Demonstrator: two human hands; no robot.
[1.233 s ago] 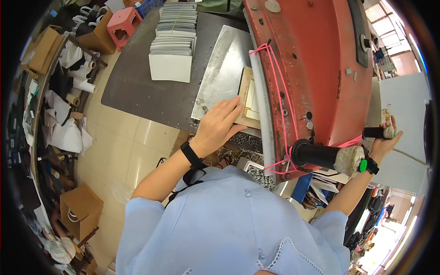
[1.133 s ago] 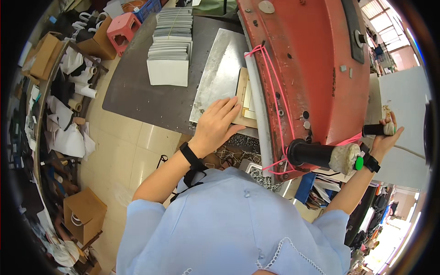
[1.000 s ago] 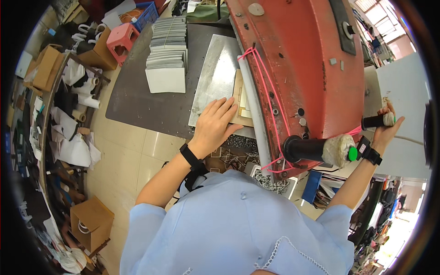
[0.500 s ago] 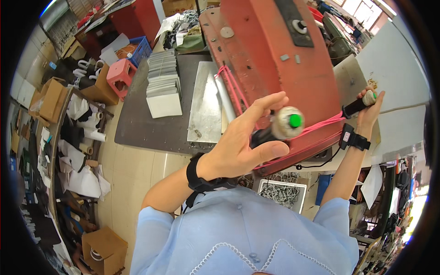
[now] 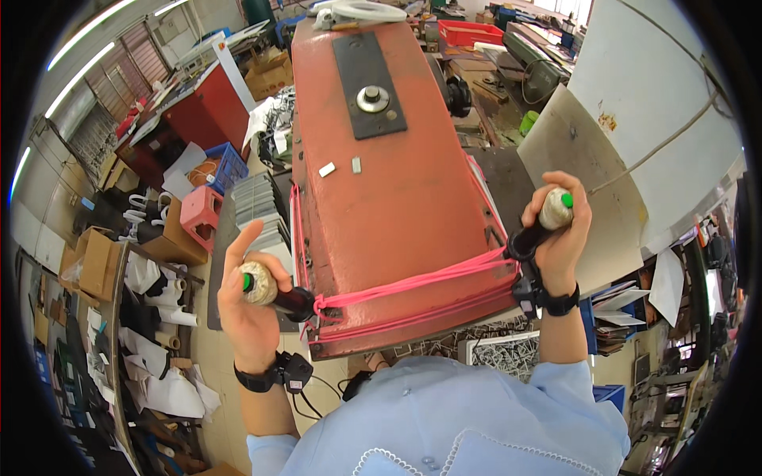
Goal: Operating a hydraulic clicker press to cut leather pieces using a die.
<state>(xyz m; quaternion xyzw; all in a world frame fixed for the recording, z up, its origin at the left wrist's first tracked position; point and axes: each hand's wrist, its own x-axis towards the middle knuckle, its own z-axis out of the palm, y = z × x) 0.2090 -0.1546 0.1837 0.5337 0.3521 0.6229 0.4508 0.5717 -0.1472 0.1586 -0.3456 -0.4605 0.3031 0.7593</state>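
My left hand [image 5: 244, 321] is wrapped loosely around the left black handle [image 5: 262, 287], which has a worn, pale wrapped grip and a green button at its end. One of its fingers points up past the grip. My right hand [image 5: 565, 242] curls around the matching right handle [image 5: 556, 213], also green-tipped. Both handles are fixed to the near end of a red press arm [image 5: 397, 230], and pink cord [image 5: 413, 282] is strung between them. On the arm's top are a black plate [image 5: 361, 75] with a round knob [image 5: 372, 98] and two small pale pieces.
A stack of grey sheets [image 5: 258, 202] stands left of the press arm, partly hidden by it. A white tray of metal pieces [image 5: 508, 357] sits below. Leftward are a pink stool [image 5: 200, 214], a blue crate [image 5: 226, 166] and a loaded shelf [image 5: 119, 317]. A pale panel [image 5: 587, 174] rises at right.
The press arm now lies lower and further left in view, covering the steel plate beside the stack. Both hands have moved left with the handles, and my left fingers have closed more around the grip.
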